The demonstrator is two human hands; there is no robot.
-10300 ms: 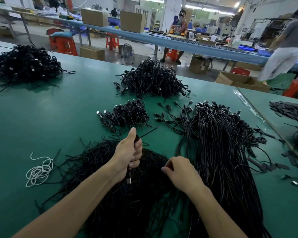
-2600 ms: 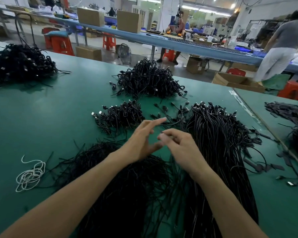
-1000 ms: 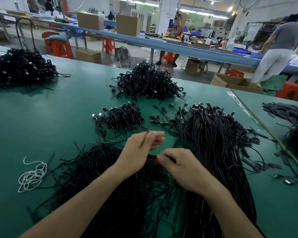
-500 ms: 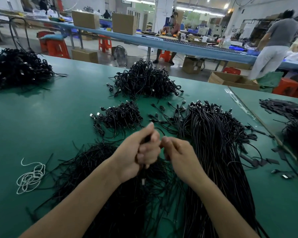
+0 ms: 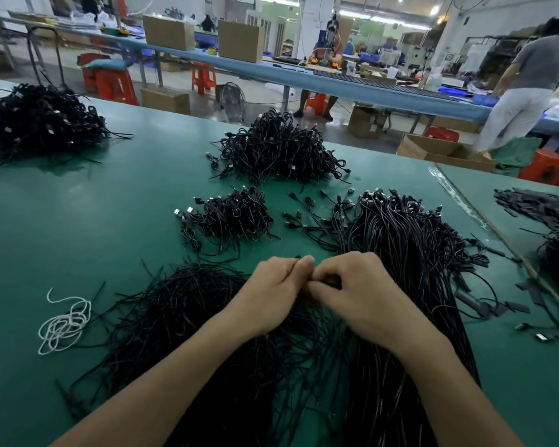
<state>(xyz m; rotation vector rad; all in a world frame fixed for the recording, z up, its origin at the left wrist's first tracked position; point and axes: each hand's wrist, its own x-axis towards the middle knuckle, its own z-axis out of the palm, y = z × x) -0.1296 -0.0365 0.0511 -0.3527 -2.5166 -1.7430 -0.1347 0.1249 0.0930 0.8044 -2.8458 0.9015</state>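
Lowered toward pile (image 5: 191,317) since earlier, now touching: left hand (image 5: 271,295), right hand (image 5: 362,295). Curled, pinching thin black cable (image 5: 297,257), mostly hidden.

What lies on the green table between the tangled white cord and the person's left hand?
In the head view, a loose heap of thin black strands covers the stretch from near the white cord to the left hand.

The left hand (image 5: 271,295) and right hand (image 5: 359,296) touched above loose black ties (image 5: 181,304) on the green desk (image 5: 78,221) — curled fingers (image 5: 307,262) of both pinched a black cable (image 5: 299,257), mostly hidden between them.
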